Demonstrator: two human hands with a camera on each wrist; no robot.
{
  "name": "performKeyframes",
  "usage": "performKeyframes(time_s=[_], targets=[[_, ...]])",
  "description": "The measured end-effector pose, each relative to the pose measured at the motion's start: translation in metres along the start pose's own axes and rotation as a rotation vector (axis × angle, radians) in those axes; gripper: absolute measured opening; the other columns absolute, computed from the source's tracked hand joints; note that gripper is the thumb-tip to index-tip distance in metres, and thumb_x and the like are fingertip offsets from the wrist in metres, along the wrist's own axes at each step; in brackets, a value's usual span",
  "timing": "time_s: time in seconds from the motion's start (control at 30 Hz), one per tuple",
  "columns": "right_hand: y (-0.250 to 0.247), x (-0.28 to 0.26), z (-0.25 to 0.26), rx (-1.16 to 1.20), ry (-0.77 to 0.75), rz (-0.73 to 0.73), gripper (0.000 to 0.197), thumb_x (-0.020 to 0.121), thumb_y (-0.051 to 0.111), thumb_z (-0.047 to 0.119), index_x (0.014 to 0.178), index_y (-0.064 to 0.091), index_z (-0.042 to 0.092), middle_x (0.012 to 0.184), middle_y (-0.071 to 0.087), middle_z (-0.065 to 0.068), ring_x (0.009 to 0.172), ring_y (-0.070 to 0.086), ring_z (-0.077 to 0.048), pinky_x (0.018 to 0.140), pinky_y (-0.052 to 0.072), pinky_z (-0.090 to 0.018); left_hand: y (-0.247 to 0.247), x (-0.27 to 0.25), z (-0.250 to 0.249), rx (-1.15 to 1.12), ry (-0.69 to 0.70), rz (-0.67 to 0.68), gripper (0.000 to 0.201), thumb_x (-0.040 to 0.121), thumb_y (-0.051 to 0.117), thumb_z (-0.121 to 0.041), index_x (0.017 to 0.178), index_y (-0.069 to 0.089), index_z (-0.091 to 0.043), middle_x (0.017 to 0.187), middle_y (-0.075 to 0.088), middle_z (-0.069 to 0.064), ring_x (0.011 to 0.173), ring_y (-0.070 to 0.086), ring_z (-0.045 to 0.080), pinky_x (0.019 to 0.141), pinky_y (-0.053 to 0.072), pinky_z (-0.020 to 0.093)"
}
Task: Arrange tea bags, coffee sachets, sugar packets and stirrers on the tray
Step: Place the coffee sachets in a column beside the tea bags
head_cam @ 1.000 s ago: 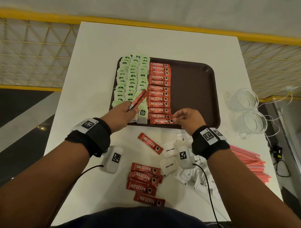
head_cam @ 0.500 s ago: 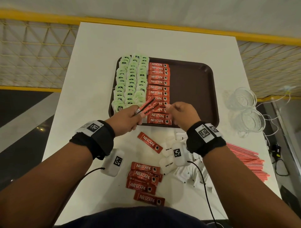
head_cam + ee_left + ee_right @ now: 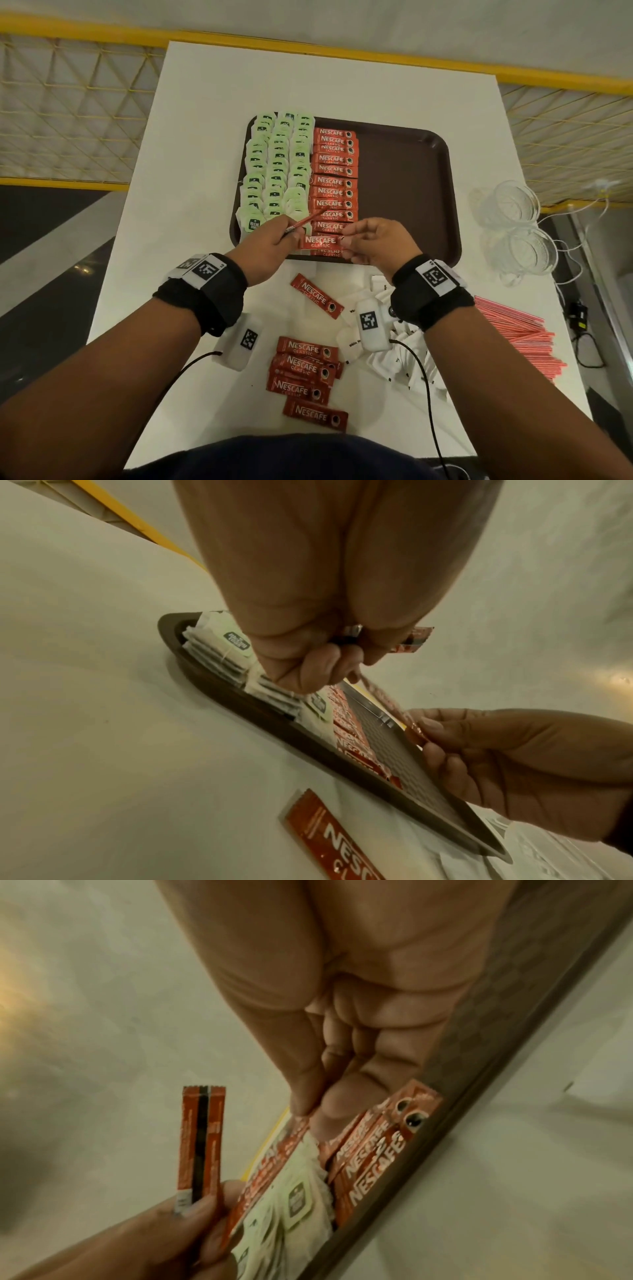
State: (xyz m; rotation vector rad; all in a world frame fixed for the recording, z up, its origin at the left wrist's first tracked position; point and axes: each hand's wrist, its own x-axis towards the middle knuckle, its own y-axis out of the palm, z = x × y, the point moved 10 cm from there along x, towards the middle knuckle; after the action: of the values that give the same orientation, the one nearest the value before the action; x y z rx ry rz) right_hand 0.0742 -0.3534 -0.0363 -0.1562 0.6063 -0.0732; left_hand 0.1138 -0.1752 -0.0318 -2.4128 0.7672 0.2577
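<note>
A brown tray [image 3: 404, 192] holds three columns of green tea bags [image 3: 277, 164] and one column of red coffee sachets [image 3: 334, 181]. Over the tray's near edge my left hand [image 3: 291, 236] grips two sachets: one seen edge-on [image 3: 305, 221], standing upright in the right wrist view [image 3: 200, 1139], and one flat, label up [image 3: 320, 241]. My right hand [image 3: 346, 241] pinches the flat sachet's right end between thumb and forefinger [image 3: 301, 1118]. The left wrist view shows that sachet [image 3: 390, 704] stretched between both hands.
On the white table near me lie a single loose sachet [image 3: 317, 300], a small pile of sachets [image 3: 305, 370], white sugar packets [image 3: 404, 359] and red stirrers [image 3: 517, 332] at the right. Two glass cups [image 3: 520, 233] stand right of the tray, whose right half is bare.
My right hand left the nearest sachet on the tray and took the end of one sachet in my left hand. The left hand shifted right, towards the tray's near edge.
</note>
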Motion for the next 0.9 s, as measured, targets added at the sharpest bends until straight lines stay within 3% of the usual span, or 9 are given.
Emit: performKeyframes(time_s=[0.1, 0.2, 0.3, 0.4, 0.53, 0.67, 0.77, 0.8, 0.9], targets=[[-0.020, 0.008, -0.003, -0.075, -0.009, -0.139, 0.009, 0.088, 0.069, 0.011, 0.097, 0.067, 0.011, 0.092, 0.071, -0.008, 0.075, 0.066, -0.014, 0.061, 0.053, -0.021, -0.006, 0.001, 0.017, -0.160, -0.084, -0.042, 0.027, 0.102, 0.040, -0.036, 0.098, 0.053, -0.013, 0.075, 0.047, -0.006, 0.065, 0.042, 0.012, 0.059, 0.036, 0.027], [-0.031, 0.019, -0.008, -0.247, -0.019, -0.222, 0.008, 0.088, 0.070, 0.017, 0.095, 0.067, 0.017, 0.094, 0.070, -0.001, 0.078, 0.064, -0.010, 0.063, 0.049, -0.020, -0.009, -0.001, 0.026, -0.323, -0.124, -0.048, 0.040, 0.097, 0.037, -0.040, 0.106, 0.060, -0.010, 0.077, 0.046, -0.006, 0.067, 0.041, 0.011, 0.060, 0.035, 0.027], [-0.028, 0.027, -0.011, -0.335, -0.022, -0.230, 0.009, 0.086, 0.072, 0.019, 0.087, 0.065, 0.023, 0.095, 0.069, 0.000, 0.086, 0.064, -0.011, 0.071, 0.052, -0.024, -0.013, -0.002, 0.026, -0.290, -0.106, -0.067, 0.042, 0.097, 0.033, -0.043, 0.104, 0.061, -0.013, 0.076, 0.048, -0.005, 0.066, 0.042, 0.012, 0.060, 0.035, 0.029], [-0.025, 0.032, -0.013, -0.392, -0.007, -0.238, 0.011, 0.085, 0.074, 0.022, 0.089, 0.063, 0.023, 0.095, 0.068, 0.002, 0.088, 0.065, -0.013, 0.064, 0.047, -0.020, -0.016, -0.001, 0.028, -0.228, -0.090, -0.087, 0.043, 0.096, 0.032, -0.048, 0.105, 0.061, -0.017, 0.078, 0.051, -0.003, 0.066, 0.044, 0.015, 0.066, 0.038, 0.032], [-0.027, 0.037, -0.013, -0.467, -0.004, -0.265, 0.017, 0.084, 0.075, 0.025, 0.095, 0.063, 0.021, 0.092, 0.066, 0.003, 0.085, 0.064, -0.012, 0.063, 0.048, -0.021, -0.018, 0.001, 0.026, -0.055, -0.041, -0.099, 0.035, 0.106, 0.030, -0.036, 0.108, 0.059, -0.018, 0.096, 0.060, 0.000, 0.072, 0.048, 0.007, 0.072, 0.039, 0.030], [-0.032, 0.031, 0.002, -0.535, -0.068, -0.329, 0.016, 0.089, 0.067, 0.035, 0.095, 0.060, 0.022, 0.089, 0.062, 0.006, 0.078, 0.058, -0.005, 0.061, 0.044, -0.019, -0.020, -0.001, 0.020, -0.082, -0.028, -0.104, 0.038, 0.106, 0.031, -0.032, 0.112, 0.064, -0.015, 0.093, 0.056, -0.005, 0.079, 0.048, 0.006, 0.076, 0.039, 0.030], [-0.020, 0.025, 0.015, -0.341, -0.086, -0.228, 0.028, 0.094, 0.057, 0.046, 0.090, 0.064, 0.019, 0.085, 0.067, 0.004, 0.073, 0.062, -0.008, 0.064, 0.049, -0.023, -0.016, -0.004, 0.004, 0.001, 0.026, -0.082, 0.029, 0.106, 0.035, -0.024, 0.112, 0.060, -0.010, 0.107, 0.056, 0.004, 0.097, 0.050, 0.014, 0.088, 0.042, 0.031], [-0.012, 0.023, 0.018, -0.258, -0.066, -0.157, 0.031, 0.093, 0.057, 0.047, 0.090, 0.066, 0.017, 0.084, 0.069, 0.002, 0.070, 0.062, -0.009, 0.064, 0.052, -0.025, -0.014, -0.004, -0.001, 0.043, 0.045, -0.074, 0.023, 0.105, 0.038, -0.023, 0.111, 0.057, -0.012, 0.107, 0.054, 0.005, 0.096, 0.049, 0.015, 0.087, 0.042, 0.031], [0.007, 0.018, 0.026, -0.218, -0.072, 0.006, 0.018, 0.091, 0.065, 0.034, 0.094, 0.068, 0.016, 0.083, 0.072, 0.001, 0.066, 0.064, -0.008, 0.067, 0.057, -0.024, -0.006, -0.003, -0.008, 0.145, 0.059, -0.031, 0.025, 0.103, 0.043, -0.022, 0.126, 0.050, -0.014, 0.116, 0.045, 0.003, 0.102, 0.047, 0.014, 0.088, 0.037, 0.026]])
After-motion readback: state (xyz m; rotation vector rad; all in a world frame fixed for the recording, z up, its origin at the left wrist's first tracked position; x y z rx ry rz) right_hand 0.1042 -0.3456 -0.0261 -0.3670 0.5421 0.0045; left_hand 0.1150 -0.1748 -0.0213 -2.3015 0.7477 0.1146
